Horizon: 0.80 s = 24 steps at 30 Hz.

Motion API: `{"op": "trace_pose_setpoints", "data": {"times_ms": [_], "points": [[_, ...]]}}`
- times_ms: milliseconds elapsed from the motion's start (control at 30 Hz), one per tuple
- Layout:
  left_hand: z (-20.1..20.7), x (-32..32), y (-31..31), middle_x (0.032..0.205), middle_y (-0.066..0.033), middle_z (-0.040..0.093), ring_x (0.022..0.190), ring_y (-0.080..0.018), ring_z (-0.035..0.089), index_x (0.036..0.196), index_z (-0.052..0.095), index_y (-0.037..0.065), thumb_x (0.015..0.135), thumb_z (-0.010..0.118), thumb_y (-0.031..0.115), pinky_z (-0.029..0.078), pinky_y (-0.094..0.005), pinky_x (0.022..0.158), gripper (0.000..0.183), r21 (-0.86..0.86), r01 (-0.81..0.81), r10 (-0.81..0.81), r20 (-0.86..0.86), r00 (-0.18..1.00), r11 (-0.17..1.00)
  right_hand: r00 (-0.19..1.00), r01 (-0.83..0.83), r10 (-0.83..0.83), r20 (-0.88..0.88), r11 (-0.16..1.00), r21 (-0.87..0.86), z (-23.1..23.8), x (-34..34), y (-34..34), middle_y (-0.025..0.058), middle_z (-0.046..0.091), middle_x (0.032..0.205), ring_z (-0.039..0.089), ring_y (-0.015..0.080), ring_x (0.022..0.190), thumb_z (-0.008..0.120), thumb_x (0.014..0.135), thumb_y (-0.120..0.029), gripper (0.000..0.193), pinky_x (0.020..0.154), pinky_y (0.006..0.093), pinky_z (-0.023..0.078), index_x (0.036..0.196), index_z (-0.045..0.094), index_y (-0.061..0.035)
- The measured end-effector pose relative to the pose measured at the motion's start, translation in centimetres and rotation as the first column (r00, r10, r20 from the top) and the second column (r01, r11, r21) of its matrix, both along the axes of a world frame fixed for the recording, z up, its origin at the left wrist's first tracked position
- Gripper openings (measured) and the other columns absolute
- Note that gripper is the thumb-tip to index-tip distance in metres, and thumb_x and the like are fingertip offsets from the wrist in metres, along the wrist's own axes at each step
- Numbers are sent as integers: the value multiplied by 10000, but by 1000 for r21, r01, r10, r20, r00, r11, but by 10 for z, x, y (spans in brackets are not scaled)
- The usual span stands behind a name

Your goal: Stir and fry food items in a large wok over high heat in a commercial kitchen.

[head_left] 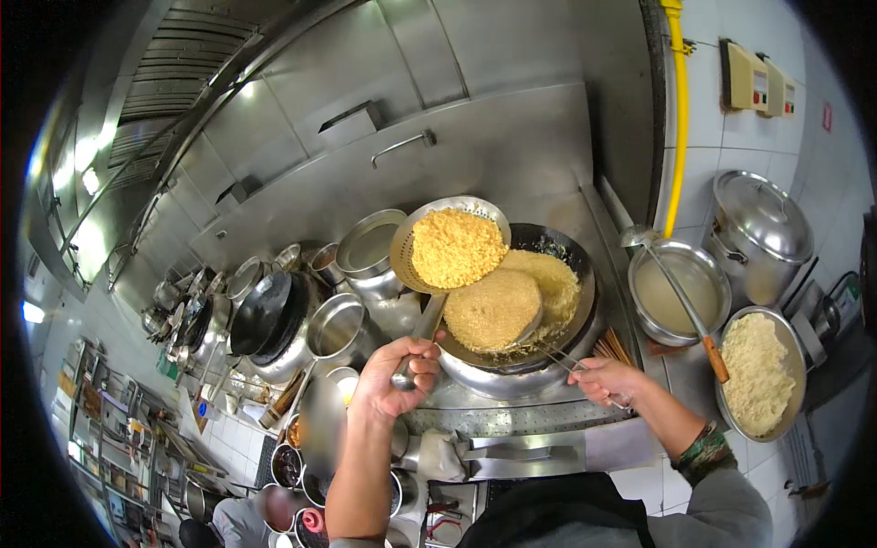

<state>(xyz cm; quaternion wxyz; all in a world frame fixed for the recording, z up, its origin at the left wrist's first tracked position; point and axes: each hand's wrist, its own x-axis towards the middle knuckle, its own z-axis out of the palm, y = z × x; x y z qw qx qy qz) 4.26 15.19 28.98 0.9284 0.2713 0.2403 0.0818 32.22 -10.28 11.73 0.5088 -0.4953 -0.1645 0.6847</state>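
Observation:
My left hand (399, 374) is closed round the handle of a perforated metal strainer (398, 260), raised over the wok's near left side. Golden, crumbly food (459, 248) fills the strainer's bowl. My right hand (607, 379) grips the wire handle of a mesh skimmer (559, 354). The skimmer's round head lies in the dark wok (587, 290), beneath the strainer, amid tan foam (493, 306) and yellowish bits. How deep the head sits under the foam cannot be seen.
Right of the wok stands a pot of cloudy liquid (676, 297), with a wooden-handled ladle (703, 333) across it. Beside it are a bowl of pale crumbly food (758, 374) and a lidded pot (767, 228). Leftward are a steel pot (336, 327) and another wok (265, 315).

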Motion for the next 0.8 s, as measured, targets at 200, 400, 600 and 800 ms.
{"op": "trace_pose_setpoints", "data": {"times_ms": [200, 400, 600, 800], "points": [[1, 2, -8, 827, -40, 548, 576, -71, 499, 1247, 499, -44, 902, 587, 52, 414, -222, 485, 368, 33, -17, 18, -10, 1000, 999, 995, 99, -99, -15, 993, 69, -20, -23, -5, -56, 397, 583, 372, 68, 433, 530, 1046, -191, 165, 385, 260, 310, 1093, 519, -33], [-2, -3, -11, 829, -34, 537, 577, -72, 491, 1255, 489, -39, 899, 592, 49, 409, -221, 489, 380, 44, -17, 17, -12, 1000, 999, 982, 181, -176, -73, 981, 69, -21, -19, -14, -54, 391, 585, 354, 70, 439, 510, 1058, -204, 163, 387, 263, 287, 1075, 519, -42], [-9, -8, -14, 827, -32, 537, 580, -76, 487, 1259, 488, -35, 888, 600, 44, 393, -219, 492, 396, 40, -31, 33, -29, 999, 999, 979, 202, -199, -41, 976, 85, -14, -27, -13, -47, 396, 590, 364, 75, 443, 497, 1056, -174, 134, 391, 273, 292, 1069, 525, -45], [-21, -15, -14, 801, -1, 524, 588, -72, 486, 1207, 553, -22, 886, 603, 39, 393, -225, 501, 331, 56, -25, 28, -57, 998, 998, 968, 249, -250, 11, 967, 62, -7, -24, -16, -41, 380, 584, 355, 79, 431, 506, 1054, -176, 129, 377, 281, 324, 1072, 520, -49]]}}
